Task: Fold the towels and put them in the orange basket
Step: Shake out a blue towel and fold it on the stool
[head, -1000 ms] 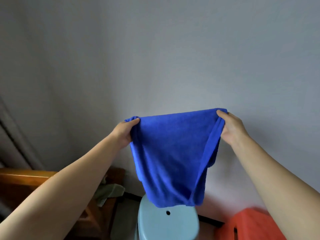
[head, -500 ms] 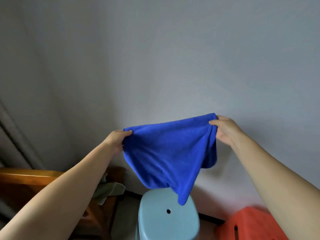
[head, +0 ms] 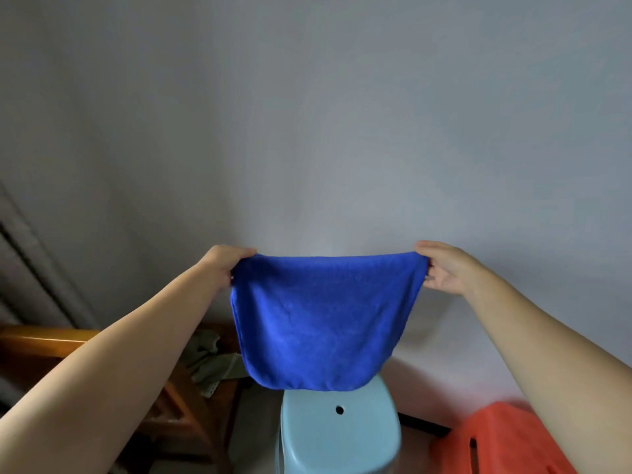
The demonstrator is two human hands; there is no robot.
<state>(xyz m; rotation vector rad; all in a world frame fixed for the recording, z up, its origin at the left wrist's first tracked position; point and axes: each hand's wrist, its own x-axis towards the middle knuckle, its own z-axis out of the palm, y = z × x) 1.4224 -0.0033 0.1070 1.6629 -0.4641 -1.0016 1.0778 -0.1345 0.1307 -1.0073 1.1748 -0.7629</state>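
Above the stool (head: 338, 436), left hand (head: 224, 265) and right hand (head: 444, 268) pinch towel (head: 321, 319).

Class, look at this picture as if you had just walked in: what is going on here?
A person holds a blue towel up in front of a grey wall, the left hand gripping one top corner and the right hand the other. The towel hangs doubled above a light blue stool. The orange basket sits at lower right; the towel is not yet in it.

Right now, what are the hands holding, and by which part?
The blue towel, stretched in the air: the left hand pinches its upper left corner, the right hand its upper right corner.
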